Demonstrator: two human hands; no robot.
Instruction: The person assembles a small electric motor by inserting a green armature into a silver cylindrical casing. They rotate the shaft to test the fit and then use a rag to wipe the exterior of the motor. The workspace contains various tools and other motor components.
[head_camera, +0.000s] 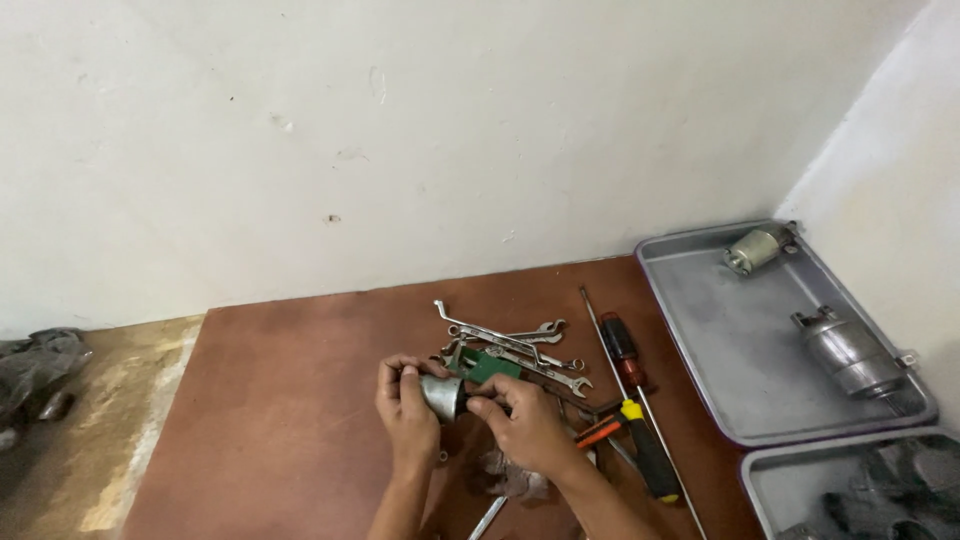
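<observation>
Both hands meet over a brown board (290, 420) on the floor, near its middle. The left hand (405, 405) wraps its fingers around a small grey metal cup-shaped part (442, 396), and the right hand (525, 420) pinches the part's right edge between thumb and forefinger. Just beyond the part, touching the fingertips, lies a small green block (492, 367). Behind it, a loose pile of silver wrenches (510, 345) spreads toward the far wall. To the right of the right hand lie a red-handled screwdriver (622, 350), a yellow-and-black-handled screwdriver (648, 450) and an orange-handled tool (598, 432), crowding close to the wrist. Further right sits a grey metal tray (720, 330) holding 2 cylindrical motor housings (850, 352), with a 2nd tray (790, 480) nearer. A dark rag (35, 370) lies far left.
</observation>
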